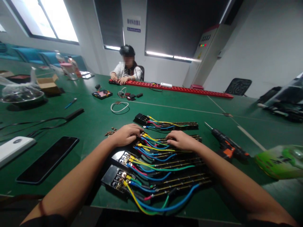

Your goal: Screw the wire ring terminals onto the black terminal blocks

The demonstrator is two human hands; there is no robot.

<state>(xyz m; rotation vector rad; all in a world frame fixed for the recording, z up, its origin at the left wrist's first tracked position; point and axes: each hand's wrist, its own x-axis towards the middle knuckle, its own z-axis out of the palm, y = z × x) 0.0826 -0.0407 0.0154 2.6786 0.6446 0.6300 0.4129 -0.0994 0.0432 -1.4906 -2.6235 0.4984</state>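
Observation:
Several black terminal blocks (115,178) lie in a column on the green table, each wired to long dark strips (184,188) by yellow, blue, red and green wires (163,168). My left hand (127,135) is at the second-farthest block, its fingers curled and closed at the wire ends; what is between the fingertips is hidden. My right hand (180,140) is bent over the strip of the same assembly, thumb and fingers closed on it beside the wires. Beyond both hands lies the farthest wired block (142,119). Small copper-coloured screws (110,131) are heaped left of my left hand.
A power drill (228,145) and a green pack (281,161) lie on the right. On the left are a phone (48,159), a white power bank (15,148) and a black cable (73,115). Across the table a person (127,67) sits at a long red rack (189,90).

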